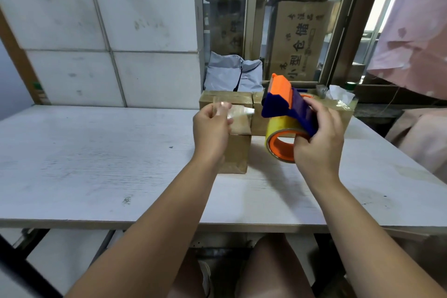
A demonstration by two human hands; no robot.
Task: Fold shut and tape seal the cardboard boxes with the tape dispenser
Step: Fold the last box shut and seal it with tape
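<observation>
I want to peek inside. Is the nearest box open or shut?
Shut. The nearest box shows a flat closed top, no flaps raised.

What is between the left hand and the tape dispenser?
A strip of clear tape, pinched by the left hand and reaching toward the tape dispenser, in the head view.

One camera only, worn on the head, looks forward and down across the white tabletop from above its near edge. The wide lens bows straight lines. Both forearms enter from the bottom and the left hand and right hand sit close, near centre. Knees show below the edge, and wall panels and a window frame fill the top
</observation>
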